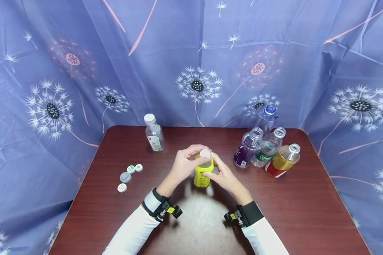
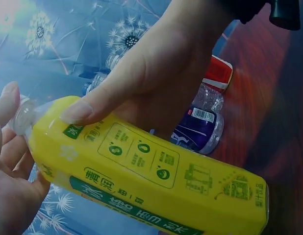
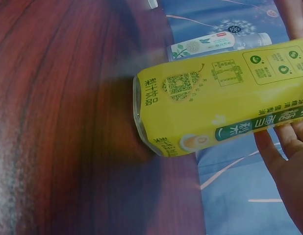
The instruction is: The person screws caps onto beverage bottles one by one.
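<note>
A yellow-labelled drink bottle (image 1: pixel 201 179) stands upright in front of me, its white cap (image 1: pixel 205 153) on top. My left hand (image 1: pixel 186 161) is at the top, thumb and fingers around the cap. Lower down, my right hand (image 1: pixel 225 175) grips the body, with the thumb across the label. In the left wrist view the bottle (image 2: pixel 141 171) appears tilted, and the right thumb (image 2: pixel 78 111) presses on its shoulder. The right wrist view shows the bottle's base (image 3: pixel 138 105) close over the table; the cap lies outside that view.
On the dark red table (image 1: pixel 92 219), several loose caps (image 1: pixel 125 177) lie at the left. A clear bottle (image 1: pixel 154 138) with a white cap stands at the back left. Several bottles cluster at the right, including a purple-labelled bottle (image 1: pixel 245 150) and a red-and-yellow bottle (image 1: pixel 281 163). A blue curtain (image 1: pixel 166 71) hangs behind.
</note>
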Available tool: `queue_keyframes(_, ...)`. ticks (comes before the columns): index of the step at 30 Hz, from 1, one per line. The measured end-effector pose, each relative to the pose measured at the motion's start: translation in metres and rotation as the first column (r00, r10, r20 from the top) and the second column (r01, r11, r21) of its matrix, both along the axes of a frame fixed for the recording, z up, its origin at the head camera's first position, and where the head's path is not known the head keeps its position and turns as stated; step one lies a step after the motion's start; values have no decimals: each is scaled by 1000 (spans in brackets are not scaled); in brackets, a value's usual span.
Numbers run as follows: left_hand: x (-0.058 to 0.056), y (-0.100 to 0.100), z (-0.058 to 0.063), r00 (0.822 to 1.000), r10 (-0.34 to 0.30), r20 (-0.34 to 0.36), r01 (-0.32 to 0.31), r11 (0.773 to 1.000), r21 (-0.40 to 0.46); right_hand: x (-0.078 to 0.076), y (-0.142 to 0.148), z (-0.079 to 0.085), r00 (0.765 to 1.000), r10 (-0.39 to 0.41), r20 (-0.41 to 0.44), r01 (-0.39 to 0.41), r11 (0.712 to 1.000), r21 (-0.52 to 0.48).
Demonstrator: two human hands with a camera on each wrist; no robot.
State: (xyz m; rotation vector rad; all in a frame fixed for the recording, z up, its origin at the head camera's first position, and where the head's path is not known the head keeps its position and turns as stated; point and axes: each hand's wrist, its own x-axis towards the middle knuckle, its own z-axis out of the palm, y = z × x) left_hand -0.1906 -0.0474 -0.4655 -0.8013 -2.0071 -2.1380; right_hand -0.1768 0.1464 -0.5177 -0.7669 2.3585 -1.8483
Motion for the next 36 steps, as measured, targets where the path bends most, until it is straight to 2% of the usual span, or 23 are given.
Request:
queue_keyframes(6, -5, -3, 0, 997, -80, 4, 80, 997, -8, 2, 1, 2, 999, 12, 51, -10, 1000, -23)
queue_keyframes(11, -5, -6, -1, 996, -89, 4, 89, 996, -20, 0, 0, 0, 1000, 10, 9, -10, 1000, -10)
queue_keyframes(13, -4, -7, -1, 998, -63, -14, 63, 998, -26, -1, -1, 0, 1000, 7, -12, -7, 1000, -13)
queue_keyframes(16, -3, -9, -3, 995, 25, -99, -36, 993, -114, -2, -2, -1, 999, 3, -36, -4, 1000, -24)
queue_keyframes(20, 3, -13, -11, 961, 122, -249, -186, 950, -252, -1, -3, -4, 996, -6, -87, 4, 1000, -20)
queue_keyframes(23, 9, -16, -19, 950, 136, -281, -216, 936, -277, 1, -3, -5, 994, -22, -111, 22, 1000, -3)
queue_keyframes(25, 13, -19, -26, 953, 143, -266, -217, 937, -274, 2, -2, -6, 994, -31, -102, 33, 999, 13)
queue_keyframes(29, 19, -25, -37, 964, 152, -217, -200, 955, -220, 3, -4, -8, 995, -52, -80, 56, 997, 52)
queue_keyframes(32, 23, -25, -40, 972, 150, -179, -183, 966, -184, 4, -4, -8, 996, -65, -66, 71, 994, 83)
queue_keyframes(36, 26, -22, -40, 976, 164, -144, -189, 965, -184, 7, -1, -14, 998, -48, -49, 53, 993, 105)
